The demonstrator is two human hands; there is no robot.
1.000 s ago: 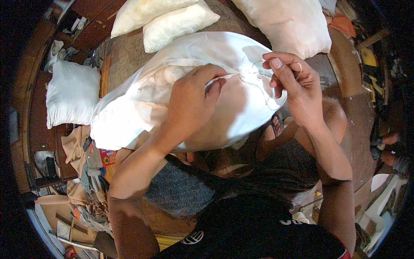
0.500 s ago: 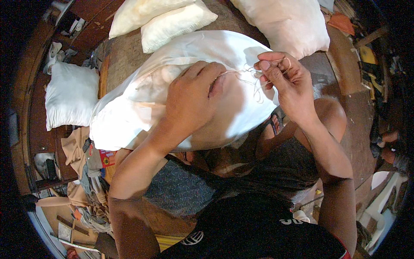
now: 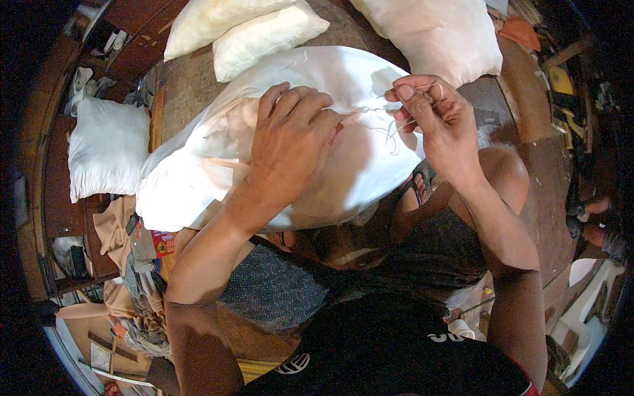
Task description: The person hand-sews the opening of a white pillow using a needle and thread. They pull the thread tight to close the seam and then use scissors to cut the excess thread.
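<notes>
A large white pillow (image 3: 330, 191) lies across my lap, its cloth parted on the left so that pale stuffing (image 3: 241, 119) shows. My left hand (image 3: 287, 145) rests on top of it with bent fingers, the fingertips gathered on the cloth beside a puckered seam (image 3: 360, 109). To the right, just above the pillow, my right hand (image 3: 439, 125) pinches a thin pale thread (image 3: 394, 140) between thumb and fingers. Part of the thread loops down over the cloth, and another loop circles near the index finger. Whether a needle is in the pinch cannot be made out.
Two cream pillows (image 3: 271, 36) lie at the far left on the wooden surface (image 3: 198, 72), and a big one (image 3: 439, 39) at the far right. A small white pillow (image 3: 109, 148) stands at the left. Crumpled cloths (image 3: 115, 231) hang below it.
The fingers of my left hand have shifted and spread a little over the cloth near the seam. My right hand keeps its pinch on the thread, almost in place.
</notes>
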